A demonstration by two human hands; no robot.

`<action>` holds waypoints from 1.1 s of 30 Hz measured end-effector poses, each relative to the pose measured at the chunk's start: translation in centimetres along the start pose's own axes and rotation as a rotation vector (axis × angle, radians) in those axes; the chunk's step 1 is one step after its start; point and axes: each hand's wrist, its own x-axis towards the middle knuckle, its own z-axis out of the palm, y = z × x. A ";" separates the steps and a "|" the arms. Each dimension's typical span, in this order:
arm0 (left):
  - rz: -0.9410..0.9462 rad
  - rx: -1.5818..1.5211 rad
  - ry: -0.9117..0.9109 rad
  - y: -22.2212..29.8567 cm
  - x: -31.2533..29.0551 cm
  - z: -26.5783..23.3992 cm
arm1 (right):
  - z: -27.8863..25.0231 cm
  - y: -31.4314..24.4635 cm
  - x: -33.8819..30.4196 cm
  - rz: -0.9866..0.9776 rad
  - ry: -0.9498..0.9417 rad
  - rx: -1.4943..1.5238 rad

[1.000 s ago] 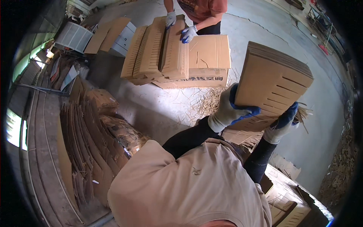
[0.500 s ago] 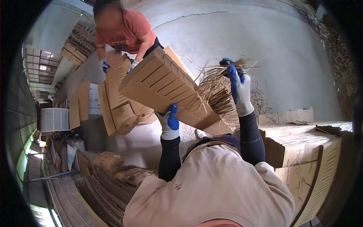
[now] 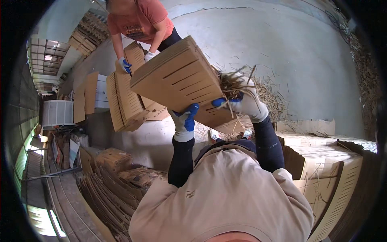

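Note:
A thick stack of slotted cardboard sheets (image 3: 177,78) is held up at a tilt in front of me. My left hand (image 3: 185,119), in a white glove with blue fingers, is closed on its lower near edge. At the stack's right edge, my right hand (image 3: 244,103), gloved alike, is closed around a bunch of thin cardboard strips (image 3: 236,82). Its blue fingertips press against the slotted face. The strips partly hide this hand's grip. Below, more loose strips (image 3: 268,94) lie heaped on the floor.
Opposite me, a person in a red shirt (image 3: 139,24) has gloved hands on another slotted cardboard stack (image 3: 127,94). Piled cardboard (image 3: 322,161) stands close on my right. Flattened cardboard sheets (image 3: 109,197) lean at the lower left, near a white slatted bin (image 3: 57,113).
My right hand has come down and left from above the strip heap to the stack's right edge. The stack has shifted slightly right and up. The other person's hand has moved onto their stack.

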 end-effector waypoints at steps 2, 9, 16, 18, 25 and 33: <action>0.015 -0.066 -0.026 0.0 -0.4 0.1 | 0.5 0.0 -0.4 0.097 0.086 0.089; 0.032 -0.204 -0.067 0.1 -1.0 0.0 | 0.8 1.0 -0.3 -0.099 0.138 -0.171; -0.092 -0.060 -0.183 1.1 -0.4 6.1 | -3.0 9.6 -5.6 0.199 0.596 -0.004; 0.088 0.064 -0.229 0.2 0.0 5.6 | -3.4 10.0 -5.8 0.060 0.483 -0.035; -0.012 -0.018 -0.173 1.6 -0.6 6.0 | -2.5 5.6 -3.8 0.094 0.269 0.012; 0.063 0.194 -0.291 1.7 -0.6 5.9 | -1.8 4.2 -3.9 0.078 0.591 -0.052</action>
